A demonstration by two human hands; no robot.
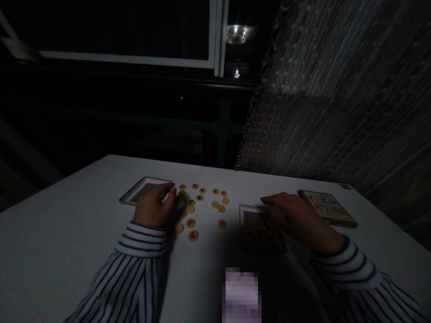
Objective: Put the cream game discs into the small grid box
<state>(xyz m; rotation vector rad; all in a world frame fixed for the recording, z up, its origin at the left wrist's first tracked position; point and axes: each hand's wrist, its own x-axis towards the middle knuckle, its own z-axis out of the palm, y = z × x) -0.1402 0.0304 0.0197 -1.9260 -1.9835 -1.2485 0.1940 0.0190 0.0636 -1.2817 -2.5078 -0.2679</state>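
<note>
Several round wooden game discs (202,206) with red or black marks lie scattered on a white table (60,242). My left hand (155,207) rests at the left edge of the discs, fingers curled over some of them; what it holds is hidden. Behind it lies a red-rimmed flat tray (134,194). My right hand (296,217) lies palm down with fingers stretched toward a second small tray (251,214), touching its right side. Both arms wear blue-striped white sleeves.
A wooden box lid (326,207) with printed marks lies at the right, behind my right hand. A beaded curtain (336,89) hangs behind the table at the right. A dark window (134,31) is at the back. The room is dim.
</note>
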